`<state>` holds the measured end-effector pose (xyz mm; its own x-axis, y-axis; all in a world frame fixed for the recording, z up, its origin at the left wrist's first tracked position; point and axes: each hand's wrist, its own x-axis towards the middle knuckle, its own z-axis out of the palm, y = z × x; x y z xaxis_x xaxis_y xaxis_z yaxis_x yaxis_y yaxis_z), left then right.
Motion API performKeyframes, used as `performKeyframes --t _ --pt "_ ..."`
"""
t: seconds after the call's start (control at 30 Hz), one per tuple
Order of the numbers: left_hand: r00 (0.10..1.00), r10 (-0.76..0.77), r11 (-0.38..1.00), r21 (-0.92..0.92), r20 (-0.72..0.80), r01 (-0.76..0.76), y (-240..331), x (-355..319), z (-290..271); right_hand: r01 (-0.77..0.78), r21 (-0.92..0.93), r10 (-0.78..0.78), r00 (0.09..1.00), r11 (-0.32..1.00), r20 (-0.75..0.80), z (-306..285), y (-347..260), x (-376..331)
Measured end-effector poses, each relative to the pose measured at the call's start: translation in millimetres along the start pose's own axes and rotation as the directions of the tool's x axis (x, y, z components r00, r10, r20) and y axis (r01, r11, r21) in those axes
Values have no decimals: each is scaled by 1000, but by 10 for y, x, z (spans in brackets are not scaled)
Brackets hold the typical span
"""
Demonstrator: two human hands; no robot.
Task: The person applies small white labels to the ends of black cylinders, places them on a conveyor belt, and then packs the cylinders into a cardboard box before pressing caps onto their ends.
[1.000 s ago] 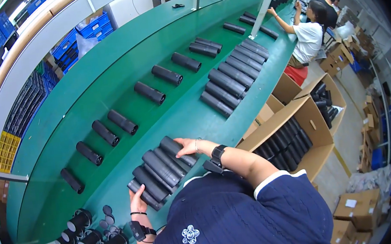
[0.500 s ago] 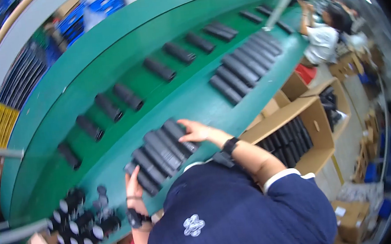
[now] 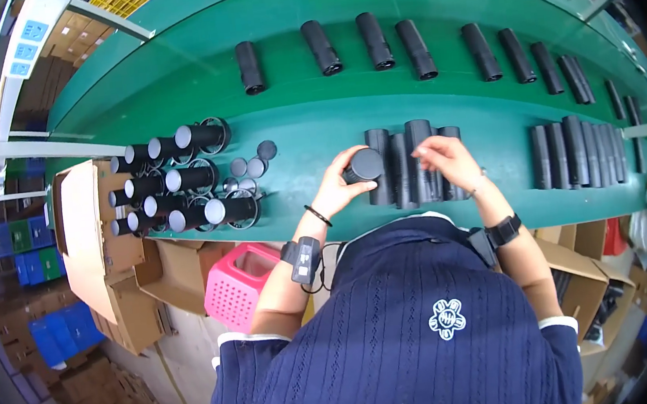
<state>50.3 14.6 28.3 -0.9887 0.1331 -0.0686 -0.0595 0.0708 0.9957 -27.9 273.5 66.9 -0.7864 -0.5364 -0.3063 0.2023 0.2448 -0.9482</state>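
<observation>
My left hand (image 3: 340, 187) is wrapped round a black cylinder (image 3: 365, 165) with a round dark grey end turned up toward me; the rest of its length is hidden. Beside it, my right hand (image 3: 449, 163) is held over the row, its fingers bent into a pinch; whether anything small is in them is too small to tell. Under and between both hands, several black tubes (image 3: 403, 186) lie side by side on the green table (image 3: 316, 203). To the left are loose round grey caps (image 3: 257, 167) and a group of black cylinders with light grey ends (image 3: 191, 178).
A spaced row of black tubes (image 3: 375, 41) lies on the far green strip. More tubes (image 3: 575, 152) lie together at the right. A pink perforated stool (image 3: 243, 288) and cardboard boxes (image 3: 112, 256) stand at the left, with open boxes (image 3: 581, 285) at the right.
My view has swung left, bringing the capped cylinders into the middle left. Both hands came off the outer sides of the tube row; the left now has a cylinder raised, the right is pinched.
</observation>
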Motion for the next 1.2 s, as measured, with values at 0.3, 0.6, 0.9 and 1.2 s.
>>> performKeyframes --t 0.3,0.6,0.9,1.2 --pt "997 43 988 154 -62 -33 -208 -101 84 193 319 -273 935 928 229 791 99 469" --pt "999 23 982 188 -47 -13 -206 -74 95 509 -600 -532 832 617 158 879 -270 558" --pt "996 -41 999 3 -81 41 -199 -114 38 566 -119 -537 817 816 210 854 45 698" --pt "991 -80 985 -158 -105 63 -205 -58 -3 -147 241 73 954 959 292 722 -9 748"
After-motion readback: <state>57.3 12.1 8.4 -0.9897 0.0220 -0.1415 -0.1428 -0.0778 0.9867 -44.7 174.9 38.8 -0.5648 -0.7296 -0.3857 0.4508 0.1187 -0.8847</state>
